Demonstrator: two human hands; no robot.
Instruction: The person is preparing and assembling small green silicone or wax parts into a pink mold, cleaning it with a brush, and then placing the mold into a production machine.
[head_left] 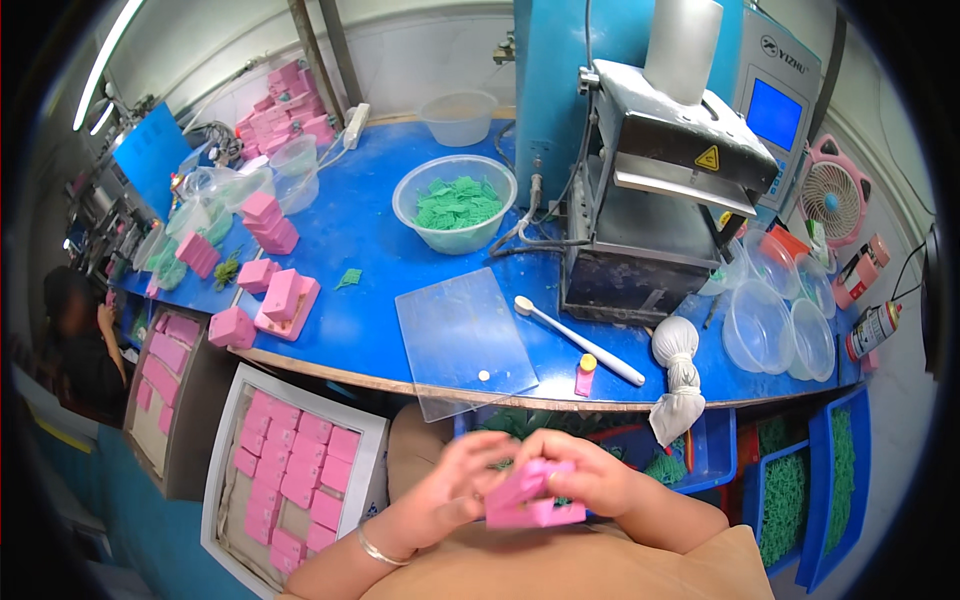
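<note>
In front of my body, my right hand (592,474) is closed round a pink block (520,508), which looks like a two-part mould with a gap between its parts. Some green shows in that gap, too small to make out. My left hand (462,488), with a bracelet on the wrist, is beside the block's left side. Its fingers are apart and slightly blurred. Just beyond my hands, a clear plate (465,330) lies over the table's front edge. A white-handled brush (590,345) and a small yellow-capped bottle (585,375) lie to its right.
A bowl of green pieces (455,205) stands on the blue table (350,215). At right is a press machine (660,160), with a tied cloth bag (678,375) and clear bowls (760,325) near it. Pink blocks fill a white box (228,480) at lower left. Blue trays (845,480) hold green pieces.
</note>
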